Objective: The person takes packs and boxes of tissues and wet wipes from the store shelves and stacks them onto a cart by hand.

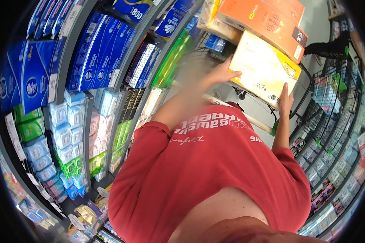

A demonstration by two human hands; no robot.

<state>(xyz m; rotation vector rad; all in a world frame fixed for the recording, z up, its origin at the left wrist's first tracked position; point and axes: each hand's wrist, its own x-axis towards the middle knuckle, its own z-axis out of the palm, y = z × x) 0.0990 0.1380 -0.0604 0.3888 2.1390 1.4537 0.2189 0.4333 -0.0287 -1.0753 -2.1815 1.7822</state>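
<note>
A large yellow-and-white package (263, 69) with printed lettering is held between my two hands over the shopping cart (255, 123). My left hand (223, 74) grips its left edge, thumb across the top face. At the lower right edge, the fingers of my right hand (286, 99) press against its side. Just beyond the package lie orange packages (267, 24), overlapped by its far edge. A blue pack (216, 43) sits in the cart beyond my left hand. A blurred patch covers part of my left forearm.
Shelves at left hold blue tissue packs (99, 52), wet-wipe packs (63, 135) and green packs (172, 58). To the right stand a black wire rack (324, 105) and shelves of small packs (318, 166). A dark-clothed leg (330, 47) shows at upper right.
</note>
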